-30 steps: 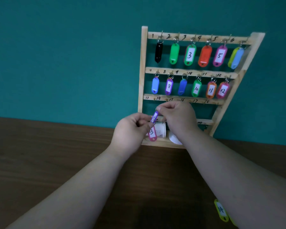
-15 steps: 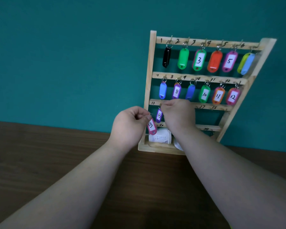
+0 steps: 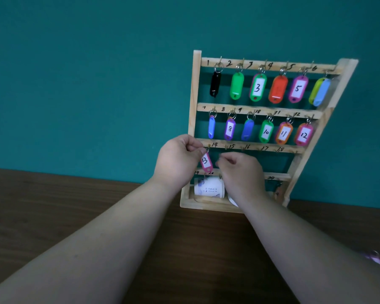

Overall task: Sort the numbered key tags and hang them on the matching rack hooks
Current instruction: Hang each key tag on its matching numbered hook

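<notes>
Tags [image 3: 257, 87] fill the rack's [image 3: 194, 95] two upper rows; a white cup [image 3: 208, 189] lies in its base, partly behind the curled right hand [image 3: 241, 172], grip unclear. At centre frame the left hand [image 3: 180, 161] pinches tag 13 [image 3: 206, 161] at the third row's left end.

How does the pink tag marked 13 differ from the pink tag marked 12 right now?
First, tag 13 is at the third row's left end; tag 12 is at the second row's right end. The left hand pinches tag 13 at its top, while tag 12 hangs free from its hook, untouched. Both are pink with a white handwritten label.
</notes>
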